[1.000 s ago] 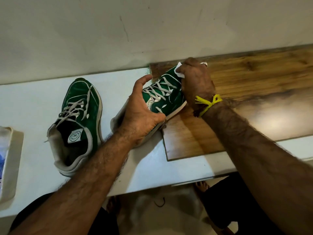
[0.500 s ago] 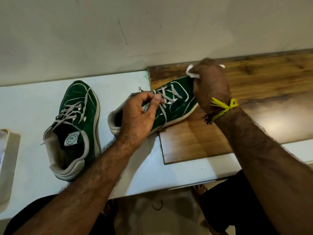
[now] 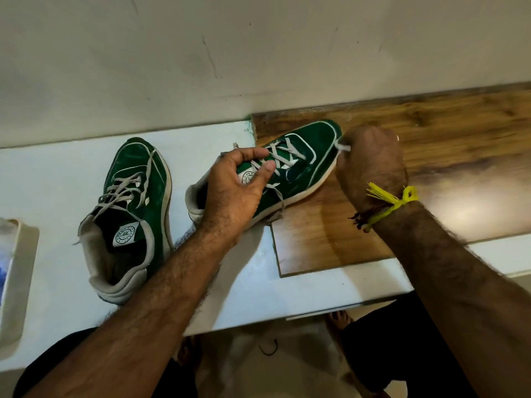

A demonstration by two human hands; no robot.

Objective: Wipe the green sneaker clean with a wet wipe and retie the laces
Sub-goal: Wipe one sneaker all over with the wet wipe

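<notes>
Green sneaker (image 3: 301, 165) lying half on white table (image 3: 57, 179), toe on wooden board (image 3: 431, 133). Left hand (image 3: 232, 193) clamped over tongue and laces (image 3: 283, 152); right hand (image 3: 370, 165) fisted around wet wipe (image 3: 343, 147) against toe rim. Probably light, soft-sided, stiff-soled; best steadied at midfoot. Heel and wipe mostly hidden; laces apparently untied.

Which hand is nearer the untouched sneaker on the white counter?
Left. The left hand grips the other sneaker just beside the idle sneaker; the right hand is farther off, at that shoe's toe with the wipe.
</notes>
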